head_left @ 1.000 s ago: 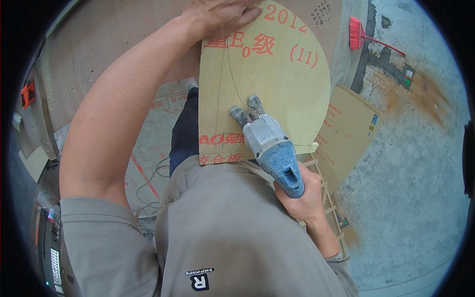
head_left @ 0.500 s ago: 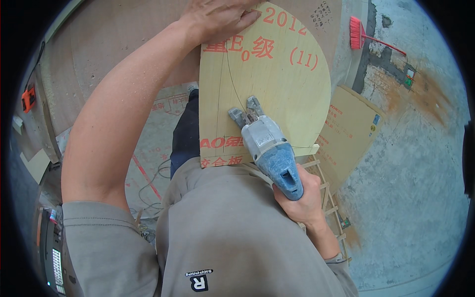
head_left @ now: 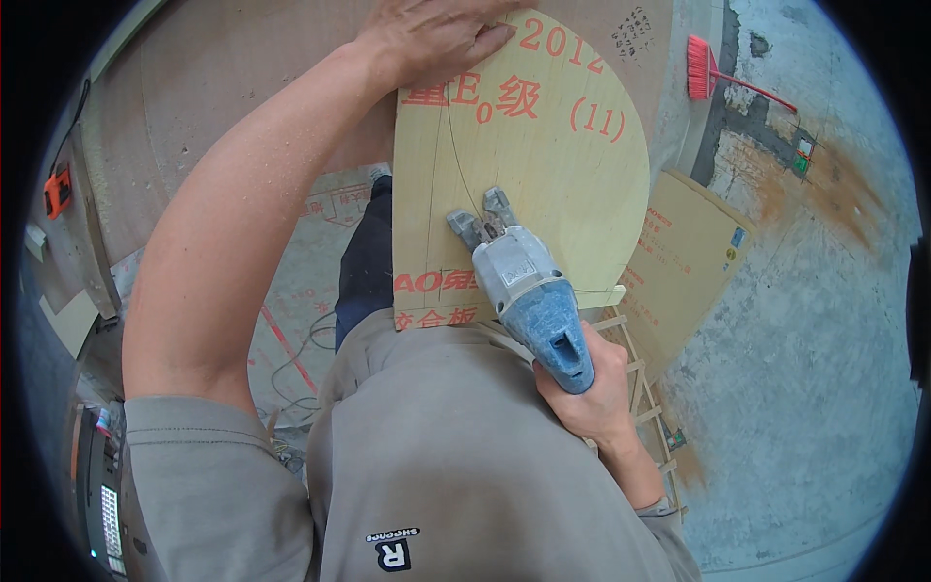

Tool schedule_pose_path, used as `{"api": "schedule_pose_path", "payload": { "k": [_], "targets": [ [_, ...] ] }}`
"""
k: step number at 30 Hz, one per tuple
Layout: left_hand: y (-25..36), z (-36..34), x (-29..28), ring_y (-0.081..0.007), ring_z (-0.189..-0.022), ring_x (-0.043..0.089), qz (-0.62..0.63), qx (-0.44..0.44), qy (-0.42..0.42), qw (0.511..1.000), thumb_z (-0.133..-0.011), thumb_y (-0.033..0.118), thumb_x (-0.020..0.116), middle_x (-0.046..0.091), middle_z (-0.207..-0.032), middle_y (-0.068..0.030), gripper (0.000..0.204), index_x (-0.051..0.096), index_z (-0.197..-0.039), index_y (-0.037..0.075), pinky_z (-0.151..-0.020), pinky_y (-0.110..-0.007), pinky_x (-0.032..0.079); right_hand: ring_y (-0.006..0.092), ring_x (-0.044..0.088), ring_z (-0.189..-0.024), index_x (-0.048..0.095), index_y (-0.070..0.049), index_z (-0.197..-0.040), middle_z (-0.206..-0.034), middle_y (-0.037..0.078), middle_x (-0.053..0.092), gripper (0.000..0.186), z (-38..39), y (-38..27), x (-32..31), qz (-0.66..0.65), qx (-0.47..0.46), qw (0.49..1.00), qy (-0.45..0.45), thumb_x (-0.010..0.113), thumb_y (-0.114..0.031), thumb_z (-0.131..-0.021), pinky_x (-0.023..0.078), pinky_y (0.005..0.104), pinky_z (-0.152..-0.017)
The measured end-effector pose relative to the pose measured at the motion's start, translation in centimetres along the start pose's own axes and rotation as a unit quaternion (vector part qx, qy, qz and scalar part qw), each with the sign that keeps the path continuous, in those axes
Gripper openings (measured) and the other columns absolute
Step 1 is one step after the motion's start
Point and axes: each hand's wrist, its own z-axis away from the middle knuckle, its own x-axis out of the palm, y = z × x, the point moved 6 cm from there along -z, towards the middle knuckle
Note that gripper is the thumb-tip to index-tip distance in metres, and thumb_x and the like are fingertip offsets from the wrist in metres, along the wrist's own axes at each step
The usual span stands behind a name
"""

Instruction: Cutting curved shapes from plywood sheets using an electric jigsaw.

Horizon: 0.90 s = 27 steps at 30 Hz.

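A pale plywood board (head_left: 572, 184) with a rounded right side and red print lies in front of my body. Thin pencil lines run over it, one of them curved. My right hand (head_left: 596, 388) is wrapped round the rear of a blue and grey jigsaw (head_left: 529, 286). The jigsaw's forked metal foot rests on the board near the curved line; the blade's tip is hidden. At the board's far left edge, my left hand (head_left: 427, 39) grips the board with the thumb on its top face. Its fingertips are partly cut off by the picture's upper edge.
Another plywood sheet (head_left: 684, 257) lies on the concrete floor to the right, beside a ladder-like wooden frame (head_left: 638, 388). A red broom (head_left: 700, 70) lies farther off. An orange tool (head_left: 58, 192) sits at far left, and a cable (head_left: 291, 364) trails over the printed floor sheet.
Almost nothing differs. The board and my left arm appear very slightly farther right in the picture, while the jigsaw and my right hand stay nearly in place.
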Motion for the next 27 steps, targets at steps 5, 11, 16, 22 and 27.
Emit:
{"api": "schedule_pose_path", "payload": {
  "k": [5, 11, 16, 22, 27],
  "targets": [
    [-0.7, -0.1, 0.9, -0.0322, -0.153, 0.033, 0.027, 0.032, 0.014, 0.999, -0.103, 0.037, 0.047, 0.040, -0.162, -0.0163, 0.047, 0.057, -0.144, 0.017, -0.120, -0.072, 0.013, 0.0403, 0.068, -0.071, 0.063, -0.002, -0.091, -0.076, 0.019, 0.067, 0.020, -0.1, -0.3, 0.0, -0.002, 0.016, 1.000, 0.007, 0.075, -0.006, -0.076, 0.054, 0.0394, -0.067],
    [-1.7, -1.8, 0.5, -0.0273, -0.158, 0.022, -0.084, 0.060, -0.136, 0.985, -0.108, 0.040, 0.036, 0.030, -0.168, -0.0134, 0.050, 0.052, -0.150, 0.019, -0.125, -0.067, 0.005, 0.0413, 0.069, -0.075, 0.064, -0.003, -0.093, -0.079, 0.019, 0.068, 0.021, 0.6, 1.0, 0.2, 0.005, 0.033, 0.999, 0.009, 0.074, -0.007, -0.075, 0.054, 0.0407, -0.068],
    [-1.4, -1.6, -0.1, -0.0256, -0.159, 0.017, -0.055, 0.031, -0.201, 0.978, -0.108, 0.042, 0.036, 0.027, -0.170, -0.0100, 0.052, 0.050, -0.152, 0.019, -0.126, -0.065, 0.003, 0.0422, 0.067, -0.075, 0.063, -0.003, -0.091, -0.080, 0.019, 0.067, 0.022, 0.0, 2.9, 0.3, 0.023, 0.029, 0.999, 0.001, 0.075, -0.007, -0.073, 0.054, 0.0417, -0.067],
    [-2.0, -0.4, 0.6, -0.0288, -0.159, 0.015, -0.060, 0.001, -0.192, 0.979, -0.107, 0.046, 0.037, 0.027, -0.170, -0.0105, 0.054, 0.051, -0.152, 0.019, -0.126, -0.065, 0.003, 0.0260, 0.065, -0.063, 0.067, -0.001, -0.094, -0.076, 0.013, 0.067, 0.018, -0.3, 4.2, 0.0, 0.073, -0.016, 0.997, -0.022, 0.074, -0.004, -0.079, 0.052, 0.0346, -0.066],
    [-4.2, 0.4, 3.1, -0.0303, -0.159, 0.014, -0.039, 0.029, -0.093, 0.994, -0.106, 0.048, 0.038, 0.026, -0.170, -0.0120, 0.054, 0.051, -0.151, 0.020, -0.125, -0.065, 0.004, 0.0265, 0.065, -0.062, 0.067, -0.001, -0.094, -0.075, 0.013, 0.066, 0.018, -0.7, 3.0, 0.0, 0.071, -0.032, 0.996, -0.033, 0.074, -0.005, -0.078, 0.052, 0.0344, -0.065]
  ]
}}
